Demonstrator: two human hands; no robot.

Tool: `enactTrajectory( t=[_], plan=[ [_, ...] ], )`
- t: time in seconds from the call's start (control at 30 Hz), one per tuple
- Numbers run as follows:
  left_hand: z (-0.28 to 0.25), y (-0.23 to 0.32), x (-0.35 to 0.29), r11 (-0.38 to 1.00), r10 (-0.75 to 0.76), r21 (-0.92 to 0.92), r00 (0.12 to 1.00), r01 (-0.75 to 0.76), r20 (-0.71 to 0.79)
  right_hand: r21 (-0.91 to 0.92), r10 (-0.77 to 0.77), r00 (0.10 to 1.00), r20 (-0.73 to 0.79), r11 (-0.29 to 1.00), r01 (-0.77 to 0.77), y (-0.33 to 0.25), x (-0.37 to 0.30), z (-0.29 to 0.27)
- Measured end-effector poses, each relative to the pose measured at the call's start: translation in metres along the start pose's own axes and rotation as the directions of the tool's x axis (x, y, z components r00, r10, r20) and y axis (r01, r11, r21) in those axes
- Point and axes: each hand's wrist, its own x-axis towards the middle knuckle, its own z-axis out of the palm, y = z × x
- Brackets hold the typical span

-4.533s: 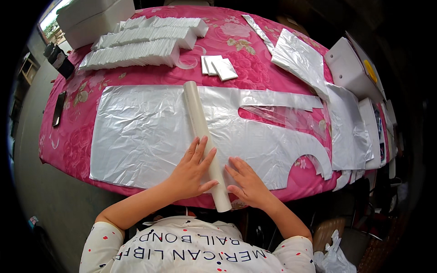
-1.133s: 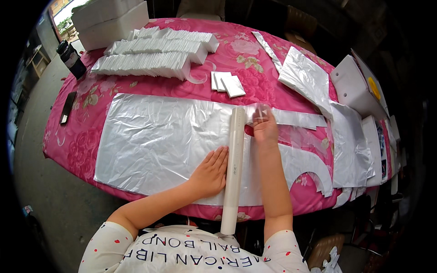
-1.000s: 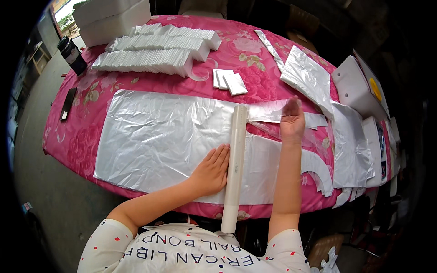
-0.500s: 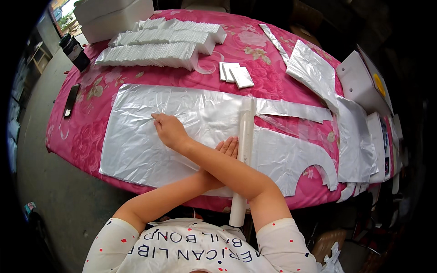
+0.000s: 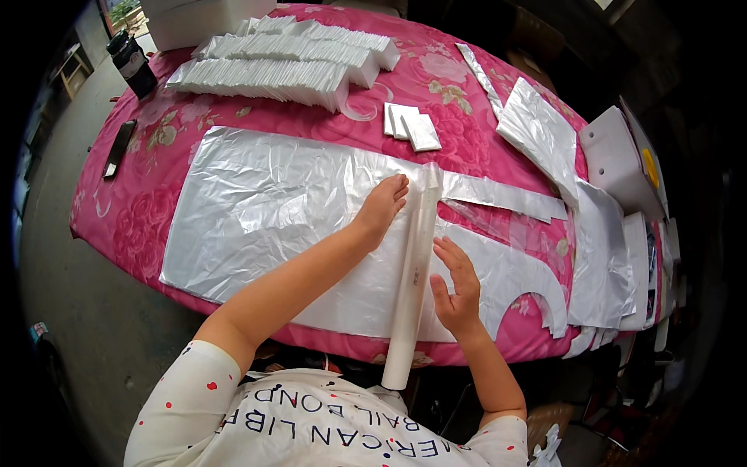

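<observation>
Head-worn fisheye looks steeply down at the table (image 5: 144, 222).

I get 2 rows of big dk caps (image 5: 331, 420) across the white shirt (image 5: 187, 397), upside down to my cam, partly lost in folds. Small dk mark (image 5: 415, 275) approx. midway along the pale tube (image 5: 405, 331), illegible; label on blk bottle (image 5: 140, 81), far L, unreadable too.

pink-covered table (image 5: 144, 210), flat silvery sheet (image 5: 311, 183), rows of white packets (image 5: 280, 68)
</observation>
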Motion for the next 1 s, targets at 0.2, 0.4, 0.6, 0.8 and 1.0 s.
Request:
enactTrajectory(
  t=[0.2,0.4,0.6,0.8,1.0],
  plan=[
    [-0.002,0.009,0.023,0.904,-0.308,-0.32,0.951,0.284,-0.027,-0.161,-0.041,0.93,0.366,0.981,0.107,0.025,-0.019,-0.014],
    [-0.051,0.047,-0.022,0.995,0.081,0.068,0.99,-0.073,-0.113,-0.131,-0.167,0.877,0.451,0.959,0.25,0.002,0.022,0.038],
    [-0.153,0.112,-0.116,0.942,0.242,0.288,0.946,-0.175,-0.216,0.6,-0.664,0.586,0.464,0.722,0.344,-0.115,0.069,0.142],
    [-0.229,0.118,-0.24,0.905,0.293,0.405,0.881,-0.13,-0.372,0.345,-0.507,0.789,0.348,0.852,0.395,-0.088,0.093,0.162],
    [-0.228,0.083,-0.306,0.845,0.338,0.528,0.848,-0.083,-0.408,0.139,-0.583,0.653,0.483,0.788,0.6,-0.092,0.13,0.227]
  ],
)
